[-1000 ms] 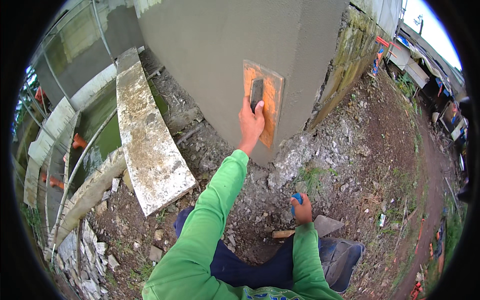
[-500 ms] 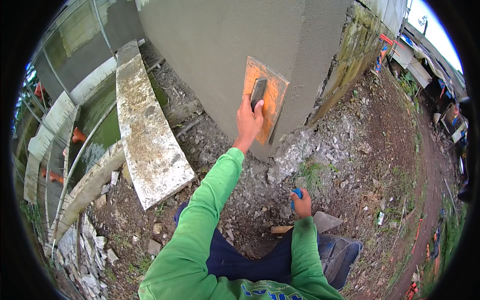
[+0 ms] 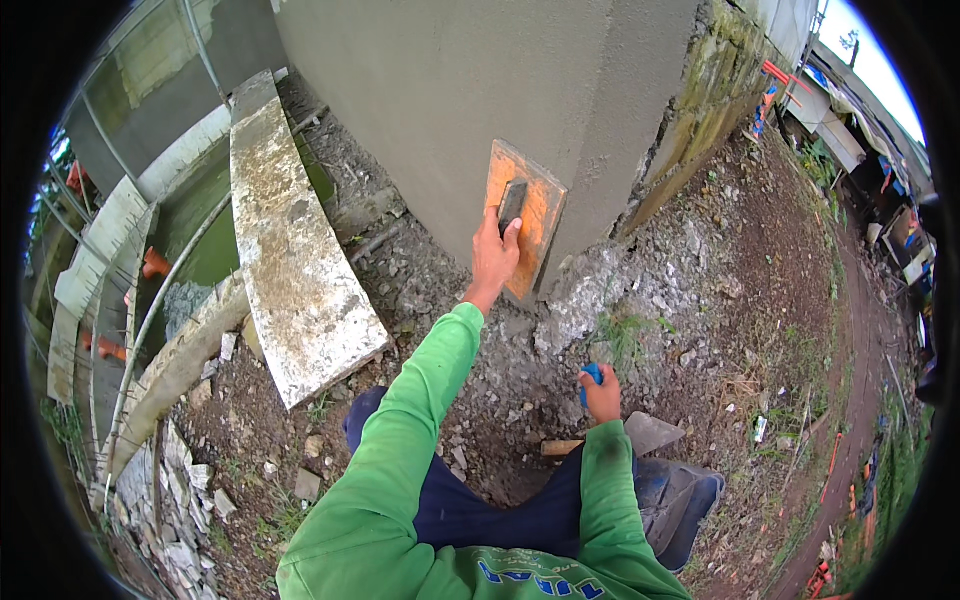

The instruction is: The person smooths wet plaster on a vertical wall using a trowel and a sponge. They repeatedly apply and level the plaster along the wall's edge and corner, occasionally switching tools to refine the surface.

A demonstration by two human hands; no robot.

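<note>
My left hand (image 3: 494, 252) is closed round the dark grip of an orange, mortar-smeared plastering float (image 3: 540, 205). The float lies against the lower part of a grey plastered wall (image 3: 450, 110), near its corner. Low over the ground, my right hand (image 3: 602, 394) is closed on a small blue object (image 3: 590, 376), mostly hidden by the fingers, its kind unclear. Behind my right wrist lies a grey pointed blade (image 3: 652, 434), like a trowel's. A short piece of wood (image 3: 562, 448) shows on the other side of that forearm.
A long mortar-stained slab (image 3: 300, 270) lies at left, beside a curved basin of green water (image 3: 205, 240). Broken stones (image 3: 180, 500) are heaped at lower left. A dark tub-like thing (image 3: 690, 510) sits by my right forearm. Cracked, mossy concrete (image 3: 700, 110) borders the plaster.
My left hand and the float have moved slightly down the wall. My right hand has risen a little, still gripping the blue object.
</note>
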